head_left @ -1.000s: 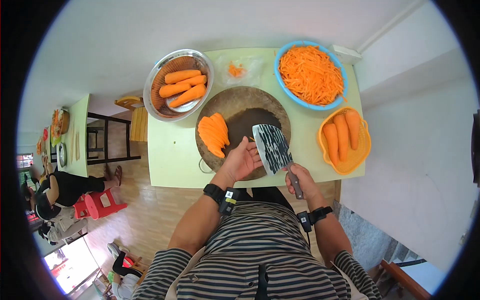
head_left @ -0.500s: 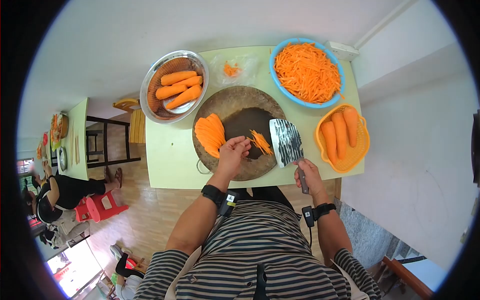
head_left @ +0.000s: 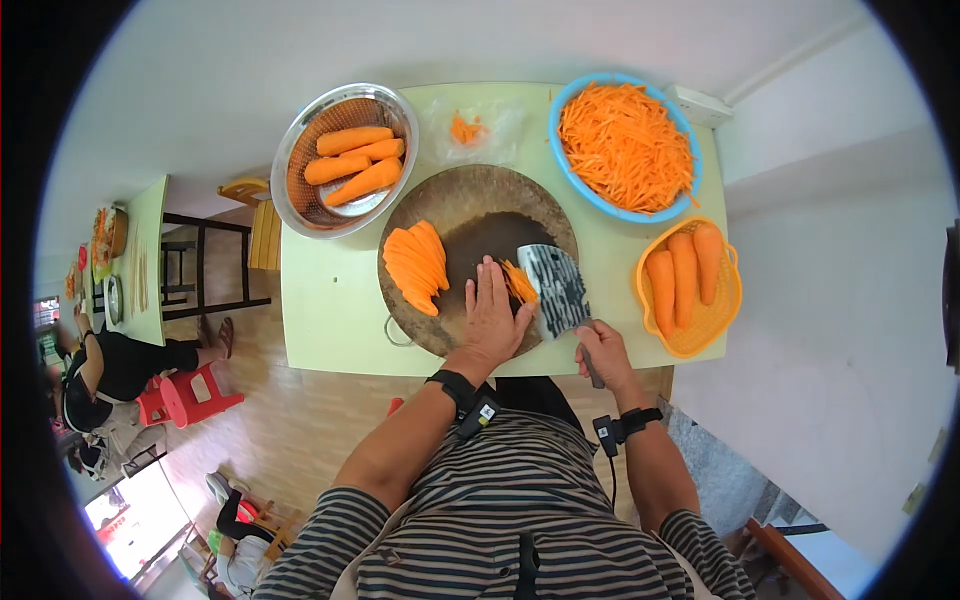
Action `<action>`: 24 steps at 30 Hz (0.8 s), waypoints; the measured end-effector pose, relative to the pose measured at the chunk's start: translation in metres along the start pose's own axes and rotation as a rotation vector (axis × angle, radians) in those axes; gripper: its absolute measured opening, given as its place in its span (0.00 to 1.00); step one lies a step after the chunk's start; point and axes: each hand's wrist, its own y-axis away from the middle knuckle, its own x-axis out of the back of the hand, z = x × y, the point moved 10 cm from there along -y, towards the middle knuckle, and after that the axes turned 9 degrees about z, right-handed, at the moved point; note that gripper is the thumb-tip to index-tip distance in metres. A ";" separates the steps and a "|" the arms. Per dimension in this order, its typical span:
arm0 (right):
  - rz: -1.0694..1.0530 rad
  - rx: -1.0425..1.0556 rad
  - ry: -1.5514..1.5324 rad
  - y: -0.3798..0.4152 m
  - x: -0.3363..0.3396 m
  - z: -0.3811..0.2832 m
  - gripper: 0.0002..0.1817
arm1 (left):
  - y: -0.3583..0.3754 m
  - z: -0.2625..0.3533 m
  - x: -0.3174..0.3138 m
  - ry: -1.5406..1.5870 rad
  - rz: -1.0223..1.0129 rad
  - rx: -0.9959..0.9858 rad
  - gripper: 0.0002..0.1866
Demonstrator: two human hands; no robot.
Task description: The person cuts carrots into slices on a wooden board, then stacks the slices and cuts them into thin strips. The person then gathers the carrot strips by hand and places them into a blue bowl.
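On the round dark chopping board [head_left: 420,200], my left hand [head_left: 490,325] lies with its fingers stretched out, beside a small pile of carrot strips [head_left: 518,283]. My right hand [head_left: 604,352] is wrapped round the handle of a broad cleaver [head_left: 556,290]. The cleaver's blade lies flat at the right part of the board, close against the strips. Overlapping carrot slices [head_left: 415,264] rest on the board's left side, apart from both hands.
A metal bowl [head_left: 283,180] with whole carrots stands at the back left, near a plastic bag [head_left: 490,130]. At the right are a blue basin [head_left: 560,165] of shredded carrot and a yellow basket [head_left: 735,300] of carrots. Two people sit at the far left.
My left hand has moved right and spread its fingers by the strips. My right hand has brought the cleaver left, over the board and up to the strips.
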 end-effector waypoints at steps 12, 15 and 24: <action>-0.150 -0.092 -0.069 0.025 -0.072 0.020 0.14 | 0.000 0.014 0.005 -0.071 0.054 -0.046 0.48; -0.170 -0.109 -0.112 0.028 -0.069 0.015 0.14 | -0.007 0.030 0.011 -0.151 -0.064 -0.050 0.45; -0.133 -0.062 -0.204 0.033 -0.038 -0.031 0.15 | -0.052 0.030 0.117 0.564 0.421 0.107 0.28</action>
